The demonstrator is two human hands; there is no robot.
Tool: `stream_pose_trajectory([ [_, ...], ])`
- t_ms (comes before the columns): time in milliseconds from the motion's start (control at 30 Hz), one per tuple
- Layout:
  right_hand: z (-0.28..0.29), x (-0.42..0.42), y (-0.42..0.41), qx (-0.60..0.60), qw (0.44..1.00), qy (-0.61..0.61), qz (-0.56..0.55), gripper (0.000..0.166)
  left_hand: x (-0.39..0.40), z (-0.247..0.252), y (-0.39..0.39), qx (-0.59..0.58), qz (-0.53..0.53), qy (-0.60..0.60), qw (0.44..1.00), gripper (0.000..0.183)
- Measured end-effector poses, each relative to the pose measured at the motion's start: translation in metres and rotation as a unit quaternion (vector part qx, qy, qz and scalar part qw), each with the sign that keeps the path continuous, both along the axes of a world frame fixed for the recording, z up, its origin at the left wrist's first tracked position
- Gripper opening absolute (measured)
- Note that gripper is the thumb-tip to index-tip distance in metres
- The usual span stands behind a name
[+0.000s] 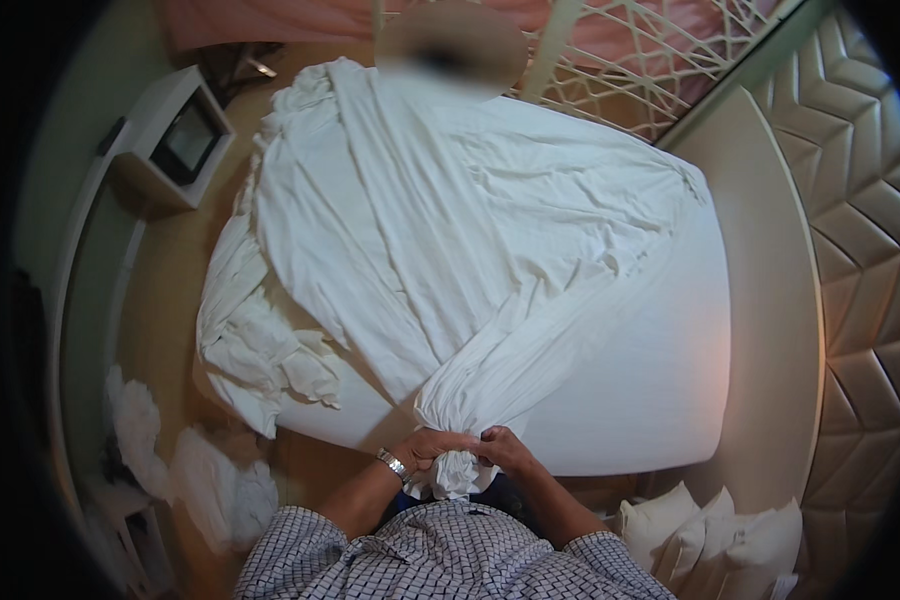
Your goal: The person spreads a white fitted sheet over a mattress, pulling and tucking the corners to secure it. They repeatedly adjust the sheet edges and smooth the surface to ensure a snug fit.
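Note:
My left hand (425, 448), with a metal-band wristwatch (394, 465) at the wrist, grips a gathered bunch of white sheet fabric (457, 405) close to my body. Closed on the same bunch, my right hand (504, 448) meets it from the other side. A ruffled end of the fabric (457, 476) hangs below both hands. From there the loose sheet (390, 217) fans out in folds across the bed. Bare white mattress surface (637, 397) shows at the near right. More crumpled fabric (255, 337) drapes over the bed's left side.
Several white pillows (709, 536) stand at the lower right, beside the padded headboard wall (862, 225). White bundles (210, 480) lie on the floor at left. A shelf unit (180, 142) stands beyond the bed's foot. A lattice screen (637, 56) borders the far side; a blurred oval hides part.

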State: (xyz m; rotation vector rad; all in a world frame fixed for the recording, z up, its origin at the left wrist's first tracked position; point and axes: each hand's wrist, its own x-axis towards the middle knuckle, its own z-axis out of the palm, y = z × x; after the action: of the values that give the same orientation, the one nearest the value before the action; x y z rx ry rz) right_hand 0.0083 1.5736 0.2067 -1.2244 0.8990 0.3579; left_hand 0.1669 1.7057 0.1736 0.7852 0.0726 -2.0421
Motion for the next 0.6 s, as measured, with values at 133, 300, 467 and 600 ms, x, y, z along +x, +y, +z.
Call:
stream_pose_trajectory([
  [133,-0.003,0.028,0.001,-0.001,0.997,-0.073,0.039,0.026,0.01,0.049,0.002,-0.033,0.08,-0.125,0.988,0.03],
  [300,-0.038,0.055,0.02,0.015,0.988,-0.085,0.126,0.018,0.002,0.074,0.02,0.099,0.248,-0.154,0.951,0.051],
  [467,-0.074,0.062,0.032,-0.153,0.961,-0.142,0.182,0.025,-0.028,0.087,0.026,0.061,0.281,-0.51,0.811,0.064],
  [600,-0.082,0.069,0.047,-0.249,0.889,-0.318,0.214,0.041,-0.029,0.118,0.025,0.062,0.235,-0.617,0.749,0.067],
])
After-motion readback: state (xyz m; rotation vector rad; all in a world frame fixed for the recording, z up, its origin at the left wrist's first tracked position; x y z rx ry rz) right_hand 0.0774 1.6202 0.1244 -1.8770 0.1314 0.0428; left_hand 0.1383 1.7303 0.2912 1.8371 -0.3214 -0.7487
